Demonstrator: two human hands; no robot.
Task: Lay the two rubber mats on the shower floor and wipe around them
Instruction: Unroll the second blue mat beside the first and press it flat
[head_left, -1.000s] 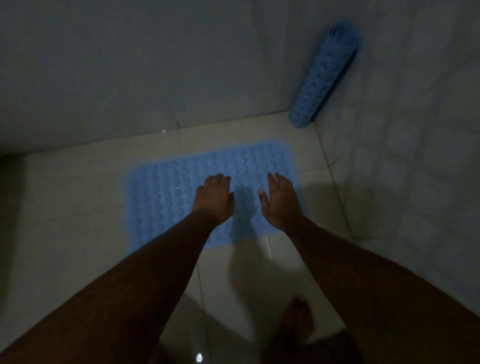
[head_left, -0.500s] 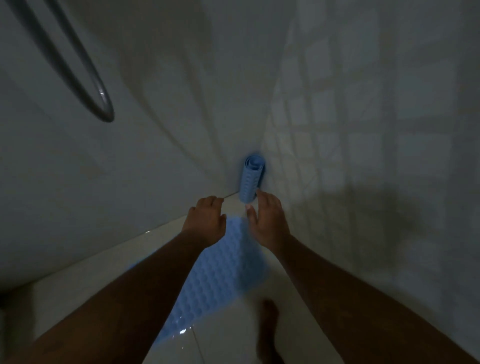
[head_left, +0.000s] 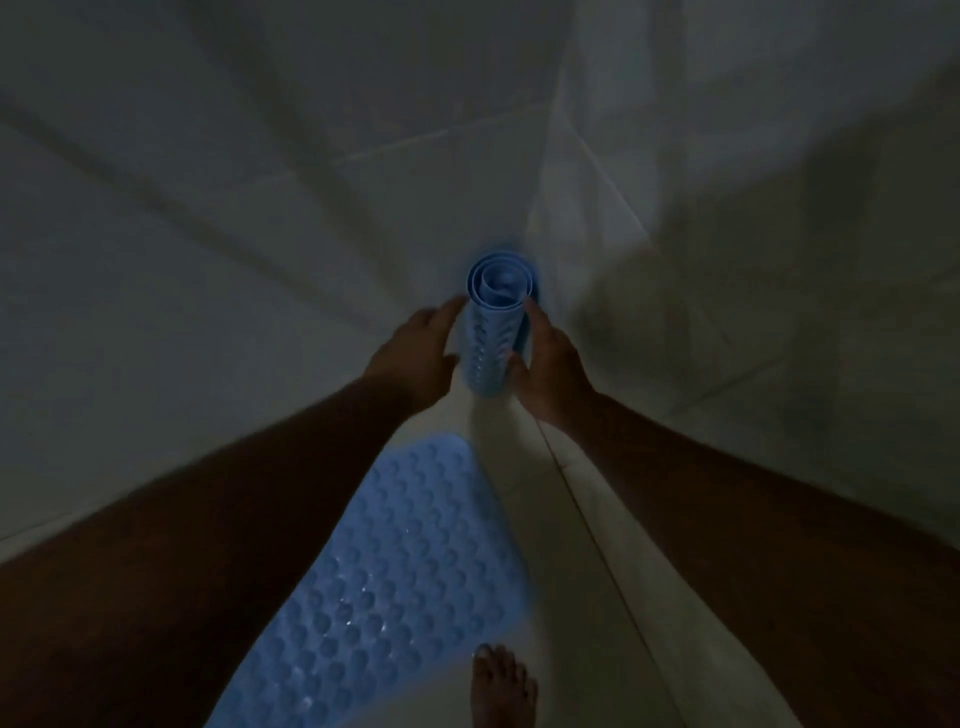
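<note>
A blue rubber mat (head_left: 395, 587) with round bumps lies flat on the pale shower floor (head_left: 524, 509), below my arms. A second blue mat, rolled into a tube (head_left: 491, 338), stands upright in the corner where the two tiled walls meet. My left hand (head_left: 418, 353) presses against the roll's left side and my right hand (head_left: 550, 369) cups its right side, thumb on the front. The roll's open spiral end faces the camera.
Tiled walls (head_left: 208, 260) close in on the left and right (head_left: 779, 286) of the corner. My bare foot (head_left: 501, 686) stands on the floor at the flat mat's right edge. The light is dim.
My hands left the flat mat, rose and reached forward to the corner; they now clasp the rolled mat from both sides. The camera has tilted up toward the corner.
</note>
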